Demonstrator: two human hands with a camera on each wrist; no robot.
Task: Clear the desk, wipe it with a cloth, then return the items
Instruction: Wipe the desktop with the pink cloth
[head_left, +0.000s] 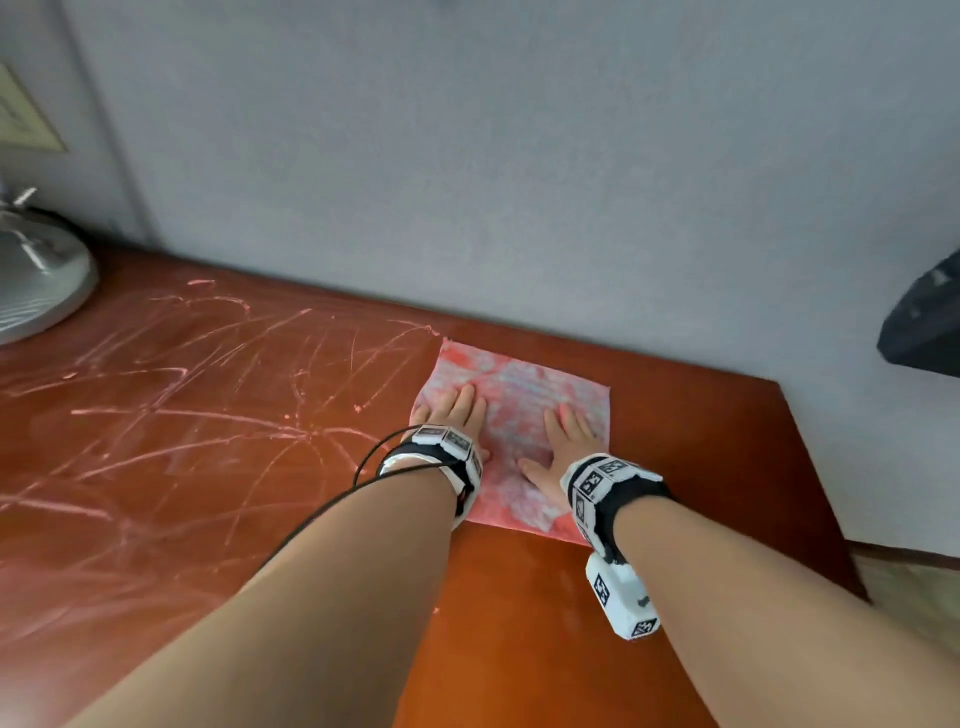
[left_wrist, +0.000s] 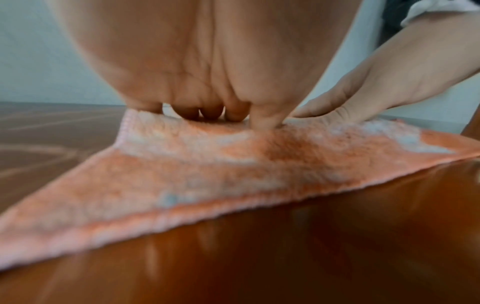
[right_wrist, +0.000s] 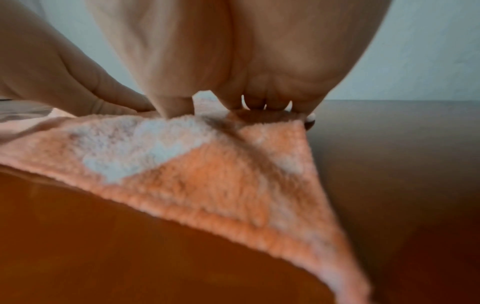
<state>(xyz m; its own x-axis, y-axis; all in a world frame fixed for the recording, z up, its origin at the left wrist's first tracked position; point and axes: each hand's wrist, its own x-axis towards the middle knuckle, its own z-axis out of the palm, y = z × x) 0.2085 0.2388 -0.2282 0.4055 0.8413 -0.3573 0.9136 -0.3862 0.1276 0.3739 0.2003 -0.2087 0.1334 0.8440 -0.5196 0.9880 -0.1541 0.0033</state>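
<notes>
A pink and white fluffy cloth (head_left: 524, 395) lies spread flat on the reddish-brown desk (head_left: 519, 623), near the wall toward the right end. Both my hands press on it, palms down with fingers straight. My left hand (head_left: 452, 410) covers the cloth's left part, my right hand (head_left: 563, 436) its right part. In the left wrist view my left hand (left_wrist: 210, 82) pushes the cloth (left_wrist: 207, 174) down, with my right hand (left_wrist: 376, 88) beside it. In the right wrist view my right hand (right_wrist: 246, 61) rests on the cloth (right_wrist: 207, 174).
Pale smeared streaks (head_left: 208, 374) cover the desk's left half. A silver round lamp base (head_left: 36, 280) stands at the far left. A dark object (head_left: 924, 322) sits off the desk at the right. The grey wall (head_left: 467, 156) runs along the back edge.
</notes>
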